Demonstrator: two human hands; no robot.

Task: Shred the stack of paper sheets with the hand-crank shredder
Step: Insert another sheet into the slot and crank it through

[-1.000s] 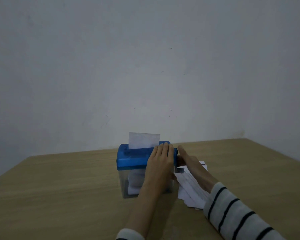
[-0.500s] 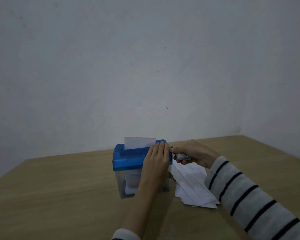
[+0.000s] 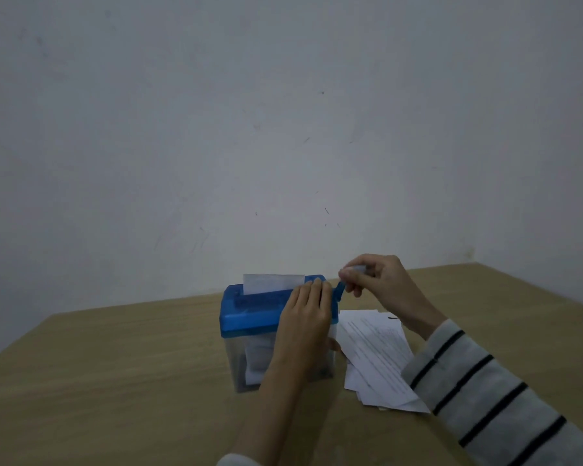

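A small shredder [image 3: 249, 311] with a blue lid and a clear bin stands on the wooden table. A white sheet [image 3: 272, 282] sticks up out of its top slot, and white shreds lie inside the bin. My left hand [image 3: 306, 317] lies flat over the right end of the lid and the near wall. My right hand [image 3: 377, 279] is raised beside the shredder's right end, its fingers closed on the crank handle [image 3: 340, 290], which points up. The stack of printed paper sheets [image 3: 377, 358] lies fanned on the table just right of the shredder.
The wooden table [image 3: 115, 381] meets a plain pale wall at its far edge. Its right edge runs diagonally behind my striped right sleeve [image 3: 492, 395].
My right hand has swung the crank from low beside the shredder up to the top of its turn. The sheet stands lower in the slot. My left hand has stayed on the lid.
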